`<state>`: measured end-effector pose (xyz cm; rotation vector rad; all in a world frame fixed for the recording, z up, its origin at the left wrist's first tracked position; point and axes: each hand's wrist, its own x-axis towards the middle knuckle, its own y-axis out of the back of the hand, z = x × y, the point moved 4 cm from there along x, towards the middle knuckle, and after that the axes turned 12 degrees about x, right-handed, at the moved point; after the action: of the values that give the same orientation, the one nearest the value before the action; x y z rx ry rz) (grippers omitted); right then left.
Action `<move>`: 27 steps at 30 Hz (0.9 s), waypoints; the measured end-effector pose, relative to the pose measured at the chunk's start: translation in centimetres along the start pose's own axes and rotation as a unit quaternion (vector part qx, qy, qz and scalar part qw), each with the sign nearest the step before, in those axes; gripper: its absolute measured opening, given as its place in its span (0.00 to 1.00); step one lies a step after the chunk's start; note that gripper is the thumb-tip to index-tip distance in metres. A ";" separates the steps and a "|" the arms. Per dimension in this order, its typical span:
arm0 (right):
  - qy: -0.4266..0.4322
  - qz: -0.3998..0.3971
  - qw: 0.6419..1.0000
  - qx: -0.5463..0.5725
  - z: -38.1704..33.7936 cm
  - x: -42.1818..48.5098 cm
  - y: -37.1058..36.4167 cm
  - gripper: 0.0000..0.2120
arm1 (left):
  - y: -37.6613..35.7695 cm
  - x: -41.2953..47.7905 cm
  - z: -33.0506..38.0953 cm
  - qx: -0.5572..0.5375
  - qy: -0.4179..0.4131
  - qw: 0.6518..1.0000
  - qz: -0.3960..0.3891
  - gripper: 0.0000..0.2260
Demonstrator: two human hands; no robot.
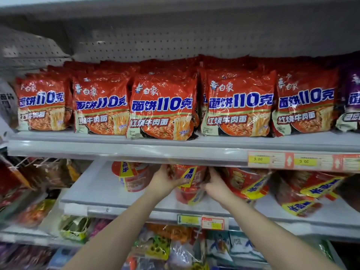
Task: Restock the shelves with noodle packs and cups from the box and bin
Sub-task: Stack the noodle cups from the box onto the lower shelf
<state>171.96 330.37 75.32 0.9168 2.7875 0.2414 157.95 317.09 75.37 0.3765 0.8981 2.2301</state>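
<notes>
Both hands grip red noodle cup [188,182] on middle shelf [101,193], left hand [163,181], right hand [215,185], top shelf [124,148] packs [162,107] read 白象 面饼110克 红烧牛肉面, price tags [260,159] 3.00

Middle shelf [109,193] as landmark. Both hands reach onto it, under upper shelf [124,151] lip. Left hand [163,182] grips left side of red cup pack [190,182]; right hand [216,185] grips its right side. Second cup pack [132,177] left of it, further back on same shelf. Red bags [251,184] right of held pack. On upper shelf, row of red noodle packs [161,108] standing upright. Price tags [272,160] on upper shelf edge, right.
</notes>
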 end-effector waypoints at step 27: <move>-0.082 -0.014 0.996 0.041 4.3 -4.7 -1.6 0.38 | -4.3 -3.4 -3.7 0.040 0.059 0.990 -0.124 0.61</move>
<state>175.77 326.63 71.47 0.8738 2.6739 0.0449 160.71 315.15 69.70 0.1598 1.0397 2.0074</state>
